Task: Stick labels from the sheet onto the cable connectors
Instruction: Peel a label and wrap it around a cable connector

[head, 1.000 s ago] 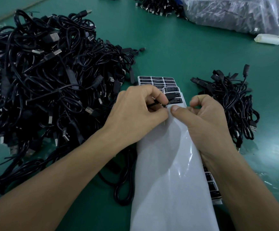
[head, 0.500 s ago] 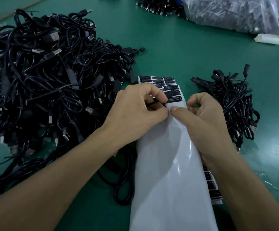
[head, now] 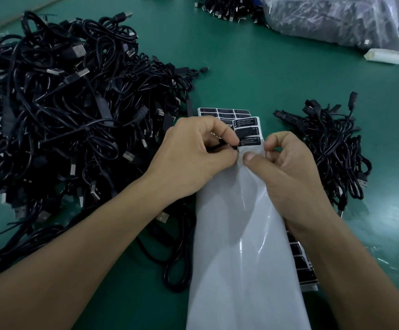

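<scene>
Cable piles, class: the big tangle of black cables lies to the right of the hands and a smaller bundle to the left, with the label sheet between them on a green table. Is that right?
Not quite: the sides are swapped. In the head view, the big tangle lies left of the hands and the smaller bundle right. The label sheet does lie between them on the green table.

A big heap of cables (head: 58, 120) fills the left of the tabletop (head: 253, 75). A smaller bundle of cables (head: 332, 148) lies to the right. Between them a label sheet (head: 246, 246) runs from the near edge away from the person, over another sheet of labels (head: 220, 113). The left hand (head: 193, 153) and right hand (head: 286, 170) meet over the sheet's far end. At the far right sits a plastic bag (head: 336, 20), a small roll (head: 382, 55) beside it, more cables (head: 224, 8) to its left.
</scene>
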